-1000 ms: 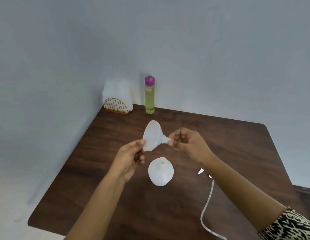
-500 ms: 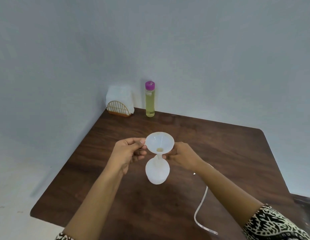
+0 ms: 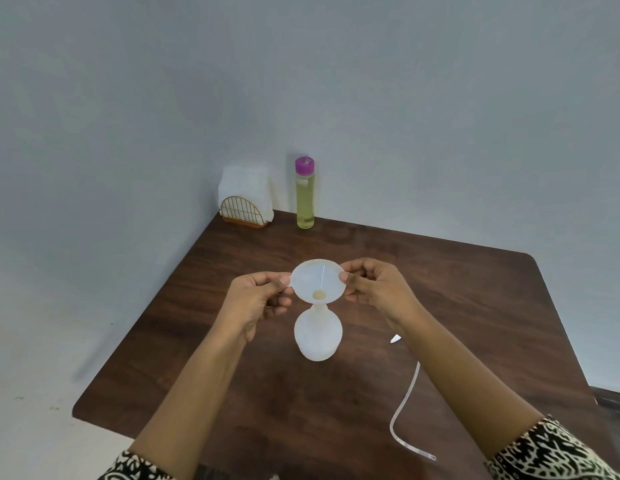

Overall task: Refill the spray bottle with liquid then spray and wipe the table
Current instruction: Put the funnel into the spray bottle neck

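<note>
The left hand is pinching the funnel by its rim at 9 o'clock. Its thumb and forefinger are closing on the edge, and the other fingers are curling loosely underneath. The right hand is pinching the rim at 3 o'clock in the same way. The funnel is sitting upright with its stem in the neck of the spray bottle, which is standing near the middle of the table. From the spray bottle, the refill bottle, holding yellow liquid under a purple cap, is standing at 12 o'clock by the far edge. The napkin holder is sitting at 11 o'clock in the corner. A clear tube is lying at 4 o'clock, partly hidden behind the right forearm.
</note>
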Motion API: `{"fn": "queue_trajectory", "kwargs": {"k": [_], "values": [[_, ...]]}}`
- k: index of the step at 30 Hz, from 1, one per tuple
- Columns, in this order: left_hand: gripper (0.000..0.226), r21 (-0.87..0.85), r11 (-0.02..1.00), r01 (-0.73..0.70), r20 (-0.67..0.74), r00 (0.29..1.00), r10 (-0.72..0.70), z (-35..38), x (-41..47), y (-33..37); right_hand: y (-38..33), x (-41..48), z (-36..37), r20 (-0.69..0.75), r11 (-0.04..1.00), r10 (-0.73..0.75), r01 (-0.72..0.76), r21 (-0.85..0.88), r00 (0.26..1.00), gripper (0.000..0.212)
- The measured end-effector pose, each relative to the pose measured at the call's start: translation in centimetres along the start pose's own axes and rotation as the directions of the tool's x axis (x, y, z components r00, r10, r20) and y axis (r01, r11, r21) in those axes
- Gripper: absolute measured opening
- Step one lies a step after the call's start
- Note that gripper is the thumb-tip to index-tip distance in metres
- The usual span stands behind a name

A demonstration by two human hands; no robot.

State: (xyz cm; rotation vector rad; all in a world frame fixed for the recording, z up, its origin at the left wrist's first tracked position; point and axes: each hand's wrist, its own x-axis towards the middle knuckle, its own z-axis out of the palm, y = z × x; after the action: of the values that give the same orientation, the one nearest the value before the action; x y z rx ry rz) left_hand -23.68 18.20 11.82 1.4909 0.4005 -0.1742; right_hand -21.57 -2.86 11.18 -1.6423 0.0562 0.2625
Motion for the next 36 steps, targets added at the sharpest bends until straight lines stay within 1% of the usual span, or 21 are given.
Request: {"fn": "queue_trajectory", "kwargs": {"k": [5, 10, 13, 18, 21, 23, 25, 26, 27, 28, 29, 31, 32, 33, 34, 36], "values": [[0.009, 0.055, 0.998, 0.017, 0.009, 1.000, -0.018, -0.2, 0.1, -0.5, 1.0, -0.1, 0.1, -0.010, 1.000, 0.007, -0.007, -0.001, 1.000, 0.016], [0.011, 0.119, 0.992, 0.042, 0.034, 0.998, -0.046, -0.3, 0.1, -1.5, 2.1, -0.2, 0.3, -0.005, 0.996, 0.061, -0.061, -0.072, 0.998, 0.016], [0.013, 0.108, 0.992, 0.063, 0.042, 0.997, -0.068, -0.3, 0.3, -1.9, 2.3, -0.2, 0.4, 0.001, 0.995, 0.083, -0.083, -0.054, 0.997, 0.016], [0.016, 0.113, 0.990, 0.084, 0.085, 0.992, -0.093, -0.6, 0.5, -2.1, 2.0, -0.1, 0.4, 0.001, 0.985, 0.108, -0.107, -0.132, 0.994, 0.018], [0.020, 0.141, 0.985, 0.101, 0.093, 0.989, -0.115, -1.1, 0.9, -2.3, 2.1, 0.0, 0.4, -0.006, 0.979, 0.140, -0.139, -0.149, 0.990, 0.014], [0.026, 0.159, 0.981, 0.110, 0.072, 0.990, -0.123, -1.5, 1.4, -2.6, 2.2, 0.1, 0.4, -0.027, 0.976, 0.148, -0.150, -0.158, 0.989, 0.010], [0.031, 0.196, 0.974, 0.112, 0.001, 0.993, -0.115, -2.0, 2.6, -3.6, 2.2, 0.5, 0.1, -0.057, 0.973, 0.143, -0.151, -0.172, 0.988, 0.011], [0.033, 0.241, 0.964, 0.111, -0.050, 0.993, -0.102, -2.2, 3.5, -4.5, 2.1, 0.9, 0.0, -0.072, 0.972, 0.138, -0.149, -0.180, 0.988, 0.010], [0.033, 0.310, 0.944, 0.110, -0.097, 0.992, -0.083, -2.5, 4.6, -5.6, 2.0, 1.4, -0.1, -0.082, 0.971, 0.136, -0.150, -0.187, 0.987, 0.009], [0.034, 0.420, 0.901, 0.113, -0.126, 0.990, -0.066, -2.8, 5.7, -6.6, 1.8, 2.2, -0.2, -0.088, 0.969, 0.137, -0.152, -0.194, 0.987, 0.008], [0.038, 0.560, 0.820, 0.119, -0.131, 0.990, -0.055, -3.1, 6.9, -7.7, 1.6, 3.2, -0.1, -0.094, 0.967, 0.137, -0.154, -0.205, 0.986, 0.008], [0.053, 0.818, 0.565, 0.108, -0.103, 0.994, -0.041, -3.5, 9.1, -9.3, 1.0, 5.9, 0.1, -0.111, 0.958, 0.128, -0.152, -0.242, 0.985, 0.007], [0.062, 0.890, 0.445, 0.098, -0.088, 0.995, -0.043, -3.4, 10.0, -9.8, 0.7, 7.6, 0.2, -0.116, 0.951, 0.115, -0.143, -0.273, 0.987, 0.009], [0.070, 0.928, 0.363, 0.088, -0.073, 0.996, -0.055, -3.3, 10.8, -10.0, 0.3, 9.3, 0.5, -0.116, 0.944, 0.097, -0.129, -0.305, 0.988, 0.015], [0.078, 0.943, 0.322, 0.086, -0.063, 0.995, -0.081, -3.1, 11.5, -10.2, -0.1, 11.2, 0.9, -0.116, 0.934, 0.079, -0.114, -0.338, 0.990, 0.022], [0.087, 0.949, 0.303, 0.091, -0.060, 0.992, -0.110, -2.8, 12.3, -10.6, -0.7, 14.8, 1.6, -0.114, 0.905, 0.061, -0.103, -0.413, 0.992, 0.039]]}}
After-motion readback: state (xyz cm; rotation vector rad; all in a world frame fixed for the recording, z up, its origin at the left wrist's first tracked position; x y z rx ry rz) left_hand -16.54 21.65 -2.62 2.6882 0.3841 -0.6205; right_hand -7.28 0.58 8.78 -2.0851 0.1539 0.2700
